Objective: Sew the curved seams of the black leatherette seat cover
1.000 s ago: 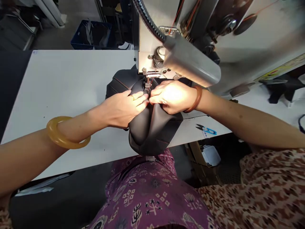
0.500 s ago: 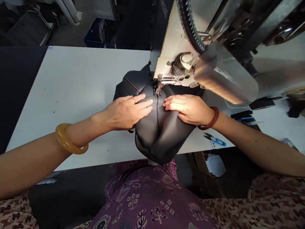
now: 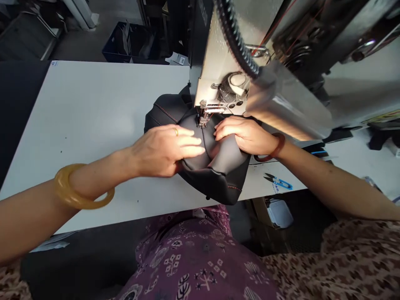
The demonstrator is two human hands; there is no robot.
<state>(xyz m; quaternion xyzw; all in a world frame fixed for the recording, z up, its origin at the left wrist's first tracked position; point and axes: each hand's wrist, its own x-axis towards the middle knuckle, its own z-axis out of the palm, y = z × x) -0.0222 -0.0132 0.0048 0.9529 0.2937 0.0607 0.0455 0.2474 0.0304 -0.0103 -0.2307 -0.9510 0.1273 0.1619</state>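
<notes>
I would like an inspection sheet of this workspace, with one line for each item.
Surface: white flat sewing table top, a few small dark specks.
Job's things: black stitched upholstery cover with orange seams, under the metal presser foot of a cream industrial sewing machine.
Clutter: blue-handled thread snips on the table.
Grippers: bare left hand and bare right hand lie on the cover.
Cables: black ribbed flexible conduit on the machine.
Surroundings: blue plastic crate beyond the table, brown cardboard box below it.

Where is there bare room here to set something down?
The largest free patch is the white table left of the black stitched upholstery, above the left hand. A smaller strip lies right of the upholstery, beside the thread snips. It is crowded at the presser foot, where the right hand and upholstery sit under the sewing machine.
</notes>
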